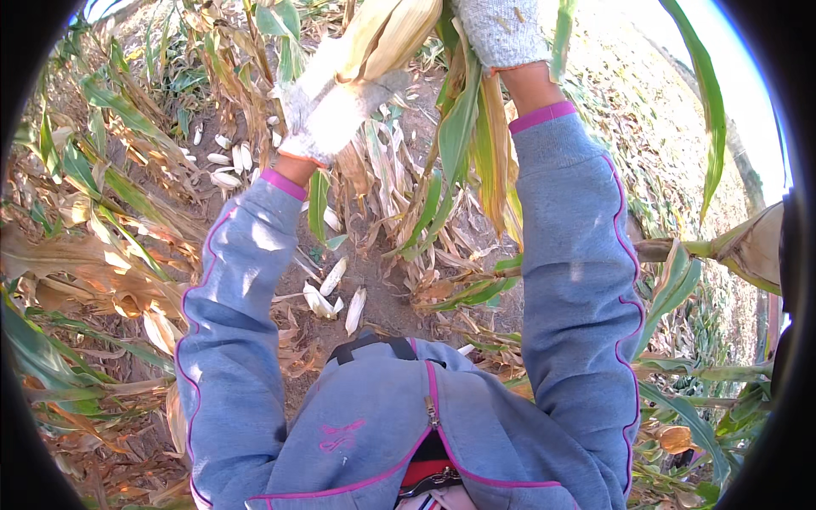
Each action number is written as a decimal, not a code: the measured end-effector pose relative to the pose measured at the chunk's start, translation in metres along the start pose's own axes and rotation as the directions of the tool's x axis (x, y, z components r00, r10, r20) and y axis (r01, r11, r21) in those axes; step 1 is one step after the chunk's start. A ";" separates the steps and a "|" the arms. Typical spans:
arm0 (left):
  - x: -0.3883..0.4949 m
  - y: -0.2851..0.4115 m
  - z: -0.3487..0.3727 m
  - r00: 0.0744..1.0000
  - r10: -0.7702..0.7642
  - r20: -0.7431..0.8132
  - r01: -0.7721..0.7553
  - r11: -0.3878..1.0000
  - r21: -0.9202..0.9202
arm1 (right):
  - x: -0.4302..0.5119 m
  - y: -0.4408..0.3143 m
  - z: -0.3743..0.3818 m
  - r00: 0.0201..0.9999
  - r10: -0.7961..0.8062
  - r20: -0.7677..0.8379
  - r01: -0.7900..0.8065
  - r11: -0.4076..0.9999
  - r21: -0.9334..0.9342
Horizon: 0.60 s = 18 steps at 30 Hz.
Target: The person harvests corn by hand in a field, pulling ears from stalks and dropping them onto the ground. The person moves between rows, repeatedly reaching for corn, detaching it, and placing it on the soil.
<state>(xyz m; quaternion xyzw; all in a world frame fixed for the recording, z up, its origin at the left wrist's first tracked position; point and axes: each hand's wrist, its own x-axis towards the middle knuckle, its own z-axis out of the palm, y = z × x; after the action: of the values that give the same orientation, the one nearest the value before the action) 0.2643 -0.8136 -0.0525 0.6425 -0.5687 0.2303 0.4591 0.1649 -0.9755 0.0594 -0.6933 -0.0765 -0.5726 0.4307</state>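
Note:
Both hands wear pale knitted work gloves with orange-edged cuffs. My left hand (338, 108) is wrapped around the base of a dry-husked ear of corn (392, 38) at the top middle; strong sunlight washes out part of the glove. To the right of the ear, at the picture's top edge, my right hand (503, 32) is beside the green and yellow leaves of a corn stalk (460, 127). Its fingers are cut off by the edge, so its grip cannot be seen.
Several pale ears of corn (333, 276) lie on the soil below, with more (239, 157) farther left. Standing corn plants (121, 185) with dry leaves crowd the left. Another husked ear (752, 247) juts in at the right, near a long green leaf (707, 95).

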 end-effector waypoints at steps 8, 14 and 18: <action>0.019 -0.001 -0.032 0.994 0.076 0.082 -0.077 0.997 0.008 | 0.016 0.011 -0.017 0.924 0.375 -0.073 -0.379 0.924 -0.054; 0.014 -0.002 -0.024 0.996 -0.073 0.050 0.078 0.991 -0.111 | 0.026 0.006 0.000 0.940 -0.308 0.145 0.288 0.490 -0.823; -0.032 0.023 0.011 0.957 -0.144 0.252 0.287 0.340 -0.895 | 0.029 0.019 0.011 0.991 -0.080 -0.104 -0.024 0.668 -0.744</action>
<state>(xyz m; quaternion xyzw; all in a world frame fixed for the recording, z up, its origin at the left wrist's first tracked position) 0.2322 -0.8046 -0.0758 0.3575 -0.5376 -0.2316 0.7277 0.1943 -0.9909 0.0743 -0.7693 0.1804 -0.6036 0.1064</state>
